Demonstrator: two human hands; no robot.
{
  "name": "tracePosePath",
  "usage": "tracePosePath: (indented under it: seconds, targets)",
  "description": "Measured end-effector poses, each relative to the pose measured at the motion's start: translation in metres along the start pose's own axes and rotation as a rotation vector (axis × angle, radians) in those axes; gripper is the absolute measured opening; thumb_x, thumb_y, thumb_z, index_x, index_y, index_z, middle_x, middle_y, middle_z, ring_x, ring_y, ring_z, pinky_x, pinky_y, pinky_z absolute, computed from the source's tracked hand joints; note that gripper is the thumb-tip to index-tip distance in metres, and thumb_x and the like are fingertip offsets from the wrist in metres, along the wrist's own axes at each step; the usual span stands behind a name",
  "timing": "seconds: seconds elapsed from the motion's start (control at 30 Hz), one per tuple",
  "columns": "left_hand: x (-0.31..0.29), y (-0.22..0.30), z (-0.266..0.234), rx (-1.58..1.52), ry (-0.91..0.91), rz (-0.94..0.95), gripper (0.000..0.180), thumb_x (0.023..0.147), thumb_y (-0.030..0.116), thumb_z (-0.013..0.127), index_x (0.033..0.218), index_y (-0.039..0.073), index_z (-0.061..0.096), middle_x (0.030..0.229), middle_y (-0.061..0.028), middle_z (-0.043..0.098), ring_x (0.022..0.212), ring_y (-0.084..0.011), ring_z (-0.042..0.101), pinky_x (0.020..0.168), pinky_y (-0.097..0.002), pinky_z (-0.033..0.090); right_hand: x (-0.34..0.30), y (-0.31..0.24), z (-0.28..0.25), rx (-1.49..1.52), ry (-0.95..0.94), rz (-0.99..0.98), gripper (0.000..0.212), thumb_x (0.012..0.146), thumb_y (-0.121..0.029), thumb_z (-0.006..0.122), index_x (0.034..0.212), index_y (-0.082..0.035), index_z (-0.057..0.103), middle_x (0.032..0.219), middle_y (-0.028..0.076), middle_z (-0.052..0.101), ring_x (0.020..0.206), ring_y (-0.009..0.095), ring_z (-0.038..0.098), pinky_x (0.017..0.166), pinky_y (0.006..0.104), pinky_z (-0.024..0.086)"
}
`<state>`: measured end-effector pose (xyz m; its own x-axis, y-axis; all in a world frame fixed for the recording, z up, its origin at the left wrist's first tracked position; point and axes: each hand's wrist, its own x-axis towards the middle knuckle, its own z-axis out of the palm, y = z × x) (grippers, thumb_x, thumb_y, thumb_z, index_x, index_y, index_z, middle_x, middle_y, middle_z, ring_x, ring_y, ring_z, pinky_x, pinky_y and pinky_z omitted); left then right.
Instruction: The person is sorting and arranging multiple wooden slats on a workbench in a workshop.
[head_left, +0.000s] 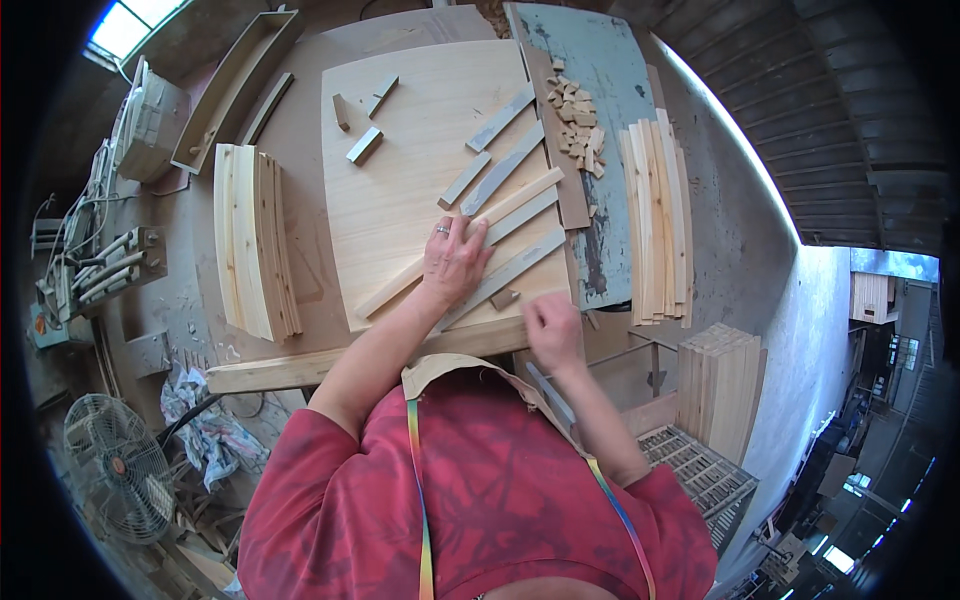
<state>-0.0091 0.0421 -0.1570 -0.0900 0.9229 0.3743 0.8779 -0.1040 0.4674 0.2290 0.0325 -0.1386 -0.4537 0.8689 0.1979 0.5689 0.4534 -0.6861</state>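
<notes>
Across the near half of the pale board [375, 215], the left hand [458, 265] lies over a light wooden strip [535, 190] that slants from the board's near left corner toward its right edge. The fingers bend over the strip, but I cannot tell whether they pinch it or only press. At the board's near right corner, the right hand [553, 328] is curled narrow; whether anything is inside it is hidden.

Grey-faced bars [512, 262] lie close along the strip on the board, so a sideways push could knock them askew. A small block [504, 299], just beside the right hand, could be swept off the board's near edge by a careless wrist. If the left hand bears down unevenly, the strip could swing about that contact. Beyond the board's right edge, the heaped offcuts [575, 115] sit loose, and a strip slid too far that way could scatter them.
</notes>
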Motion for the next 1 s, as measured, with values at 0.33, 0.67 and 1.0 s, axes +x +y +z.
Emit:
tracePosePath:
  seconds: [0.33,0.67,1.0]
  targets:
    - [-0.019,-0.001,0.021,0.088,0.066,0.044,0.046,0.086,0.024,0.077,0.127,0.007,0.068,0.114,-0.0183,0.062,0.108,-0.0367,0.059,0.092,-0.0454,0.05,-0.034,0.002,0.037,-0.243,0.234,-0.158,0.025,0.089,-0.024,0.075,0.073,-0.009,0.064,0.077,0.007,0.062,0.082,0.03,0.06,0.077,0.0424,0.046]
    - [-0.018,0.007,0.018,0.112,-0.007,0.004,0.046,0.087,0.027,0.077,0.128,0.009,0.066,0.116,-0.0172,0.062,0.113,-0.0363,0.058,0.095,-0.0469,0.049,-0.036,0.002,0.03,-0.215,0.203,-0.122,0.028,0.091,-0.026,0.073,0.073,-0.008,0.062,0.078,0.008,0.062,0.083,0.032,0.058,0.079,0.0454,0.045]
    - [-0.009,0.009,-0.016,0.0,-0.146,-0.327,0.042,0.093,0.033,0.072,0.118,-0.001,0.069,0.113,-0.0215,0.066,0.105,-0.0388,0.063,0.09,-0.0474,0.052,-0.03,-0.016,0.017,-0.212,0.154,-0.087,0.022,0.087,-0.022,0.076,0.074,-0.01,0.063,0.075,0.005,0.059,0.082,0.028,0.058,0.077,0.0426,0.043]
